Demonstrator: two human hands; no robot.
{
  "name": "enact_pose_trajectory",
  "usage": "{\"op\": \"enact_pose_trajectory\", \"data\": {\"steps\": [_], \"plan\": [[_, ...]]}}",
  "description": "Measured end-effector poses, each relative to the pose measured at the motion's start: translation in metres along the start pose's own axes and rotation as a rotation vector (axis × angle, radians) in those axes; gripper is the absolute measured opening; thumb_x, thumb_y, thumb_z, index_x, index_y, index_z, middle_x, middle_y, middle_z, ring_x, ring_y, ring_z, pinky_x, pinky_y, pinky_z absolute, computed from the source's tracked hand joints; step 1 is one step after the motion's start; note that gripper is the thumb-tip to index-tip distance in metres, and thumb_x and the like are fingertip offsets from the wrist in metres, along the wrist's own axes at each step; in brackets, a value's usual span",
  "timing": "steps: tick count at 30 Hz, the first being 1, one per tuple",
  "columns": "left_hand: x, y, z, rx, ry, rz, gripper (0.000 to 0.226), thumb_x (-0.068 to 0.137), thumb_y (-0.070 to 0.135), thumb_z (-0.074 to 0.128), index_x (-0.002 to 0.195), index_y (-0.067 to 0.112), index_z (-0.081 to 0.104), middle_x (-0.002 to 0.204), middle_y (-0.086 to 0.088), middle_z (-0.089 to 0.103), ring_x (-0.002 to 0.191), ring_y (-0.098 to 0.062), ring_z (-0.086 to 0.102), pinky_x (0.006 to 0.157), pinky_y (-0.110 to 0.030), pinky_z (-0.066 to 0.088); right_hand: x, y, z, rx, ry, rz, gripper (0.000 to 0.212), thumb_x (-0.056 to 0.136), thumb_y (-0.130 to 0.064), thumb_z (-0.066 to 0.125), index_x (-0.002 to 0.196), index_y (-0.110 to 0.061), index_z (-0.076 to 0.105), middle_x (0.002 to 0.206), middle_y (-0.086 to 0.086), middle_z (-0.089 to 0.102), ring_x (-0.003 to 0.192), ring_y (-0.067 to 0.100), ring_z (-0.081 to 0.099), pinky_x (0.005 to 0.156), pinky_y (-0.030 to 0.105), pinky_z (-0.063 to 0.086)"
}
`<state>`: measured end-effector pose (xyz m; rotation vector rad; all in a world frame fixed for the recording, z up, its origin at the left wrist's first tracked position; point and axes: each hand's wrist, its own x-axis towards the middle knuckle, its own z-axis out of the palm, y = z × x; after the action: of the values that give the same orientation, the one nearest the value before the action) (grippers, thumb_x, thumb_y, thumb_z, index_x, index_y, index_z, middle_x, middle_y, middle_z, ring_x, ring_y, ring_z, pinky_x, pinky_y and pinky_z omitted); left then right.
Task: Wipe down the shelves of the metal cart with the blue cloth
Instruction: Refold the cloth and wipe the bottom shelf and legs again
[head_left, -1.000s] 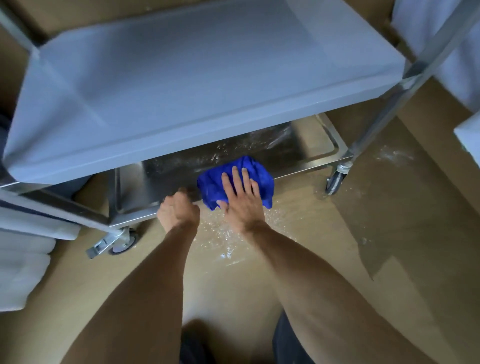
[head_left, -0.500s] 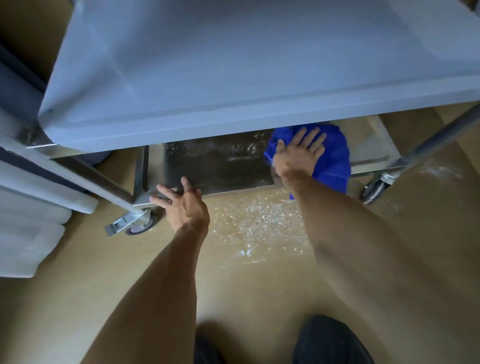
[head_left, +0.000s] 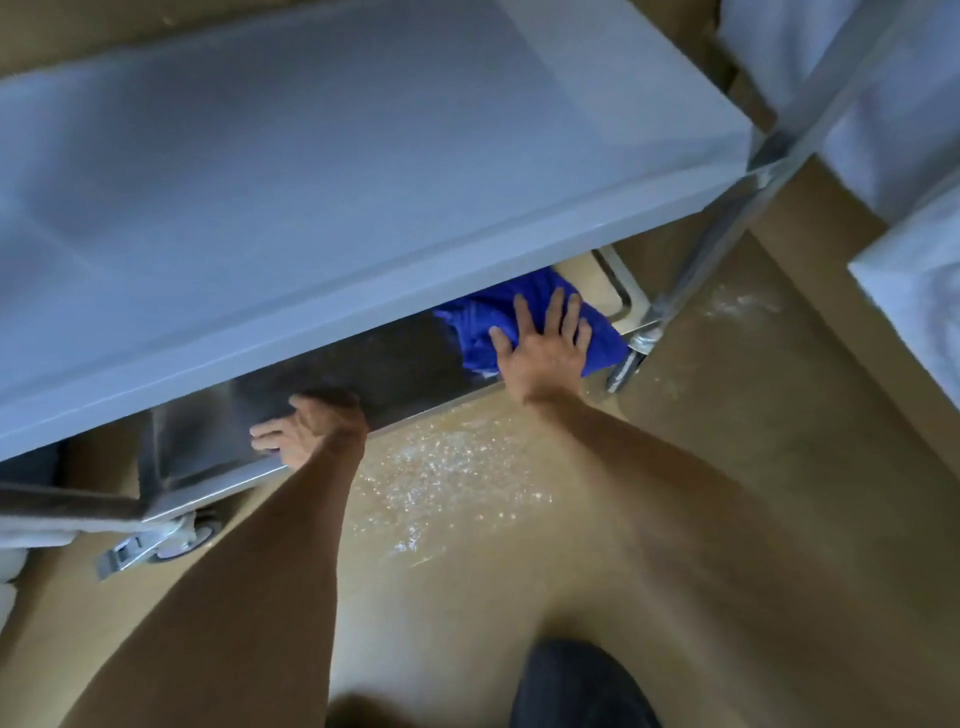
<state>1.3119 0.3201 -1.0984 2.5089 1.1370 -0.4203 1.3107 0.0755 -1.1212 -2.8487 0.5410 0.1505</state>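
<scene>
The metal cart fills the upper half of the view. Its upper shelf (head_left: 337, 171) is pale grey and hides most of the bottom shelf (head_left: 395, 374), whose front strip shows dark and shiny. The blue cloth (head_left: 478, 332) lies bunched at the right end of the bottom shelf. My right hand (head_left: 545, 348) presses flat on the cloth with fingers spread. My left hand (head_left: 306, 428) rests on the front rim of the bottom shelf, left of centre, fingers loosely curled over the edge.
White crumbs or powder (head_left: 441, 467) are scattered on the tan floor in front of the cart. Caster wheels sit at the left (head_left: 171, 540) and right (head_left: 631, 358) front corners. White fabric (head_left: 914, 130) hangs at the right. Folded white towels (head_left: 21, 551) lie at the far left.
My right hand has slid the cloth from the shelf's middle to its right end. My left hand has shifted along the front rim. My head has moved, changing the view angle.
</scene>
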Motion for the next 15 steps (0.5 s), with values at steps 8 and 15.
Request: {"op": "enact_pose_trajectory", "data": {"steps": [8, 15], "plan": [[0.010, 0.007, 0.015, 0.014, 0.096, 0.036, 0.058, 0.087, 0.059, 0.055, 0.124, 0.014, 0.057, 0.149, -0.037, 0.021, 0.135, -0.051, 0.026, 0.107, -0.049, 0.034, 0.081, -0.026, 0.003, 0.007, 0.028, 0.242, 0.070, 0.097, -0.062, 0.018, 0.158, -0.026, 0.018, 0.163, 0.025, -0.001, 0.149, 0.046, -0.003, 0.120, 0.058, 0.002], [0.016, 0.007, 0.017, 0.068, 0.144, -0.003, 0.059, 0.089, 0.058, 0.048, 0.122, 0.011, 0.061, 0.144, -0.035, 0.032, 0.128, -0.049, 0.035, 0.105, -0.050, 0.038, 0.008, -0.142, 0.033, 0.034, -0.047, -0.257, 0.062, 0.093, -0.061, 0.038, 0.144, -0.027, 0.044, 0.159, 0.022, 0.025, 0.147, 0.043, 0.013, 0.118, 0.057, 0.007]]}}
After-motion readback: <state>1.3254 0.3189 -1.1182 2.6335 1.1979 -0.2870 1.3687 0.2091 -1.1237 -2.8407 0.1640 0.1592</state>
